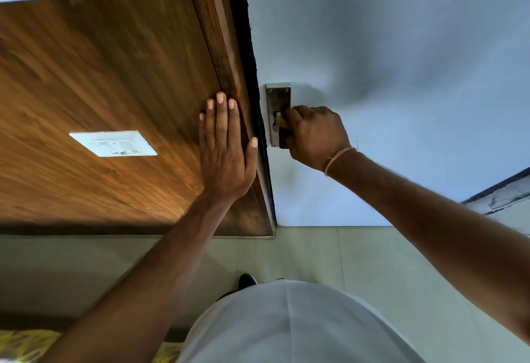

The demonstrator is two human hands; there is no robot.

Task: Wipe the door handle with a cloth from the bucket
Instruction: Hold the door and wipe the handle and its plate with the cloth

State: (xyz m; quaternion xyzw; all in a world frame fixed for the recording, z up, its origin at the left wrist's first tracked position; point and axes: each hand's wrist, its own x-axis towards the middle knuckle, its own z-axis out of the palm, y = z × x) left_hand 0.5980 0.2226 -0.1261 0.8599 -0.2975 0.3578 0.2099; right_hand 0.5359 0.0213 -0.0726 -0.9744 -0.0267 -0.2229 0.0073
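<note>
Right hand (314,136): closed in a fist at the door handle, knuckles toward the metal plate; a small brownish bit shows at the fingertips, but whether that is the cloth or the handle's lever cannot be told.
Left hand (226,147): flat and spread wide, palm pressed on the wooden panel, holding nothing, thumb reaching toward the dark gap beside the door.
Door handle (277,110): silver plate with two screws near its top, fixed at the left edge of the pale door; its lower half is mostly hidden by the right hand.
Door (401,75): pale grey-blue, filling the right of the scene.
Wooden panel (100,75): brown grain, on the left.
Switch plate (113,143): white, on the panel, left of the left hand.
Wristband (338,159): thin, pale, on the right wrist.
Floor (372,262): light tiles, near side.
</note>
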